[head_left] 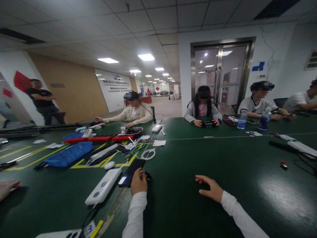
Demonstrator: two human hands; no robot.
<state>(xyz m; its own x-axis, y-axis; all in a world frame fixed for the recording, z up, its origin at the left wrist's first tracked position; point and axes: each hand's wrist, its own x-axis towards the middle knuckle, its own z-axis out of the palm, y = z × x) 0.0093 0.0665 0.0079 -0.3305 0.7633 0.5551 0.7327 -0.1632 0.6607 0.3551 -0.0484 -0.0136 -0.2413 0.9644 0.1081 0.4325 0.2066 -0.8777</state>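
Observation:
My left hand (139, 181) is at the near middle of the green table, its fingers curled. A small black object (148, 176) shows at its fingertips and seems held there; its kind is too small to make out. Just left of the hand lies a dark phone (131, 173), partly covered by it. Next to the phone is a long white device (104, 186) marked 13, with a cable running from its near end. My right hand (210, 188) hovers over the bare green table (180, 205), fingers apart, holding nothing.
A blue tray (70, 155), a white cable coil (148, 154) and a white mouse-like object (109, 165) lie left. Another hand (8, 189) reaches in at the left edge. People in headsets sit opposite. Bottles (242, 120) and a small red-black object (284, 165) are right.

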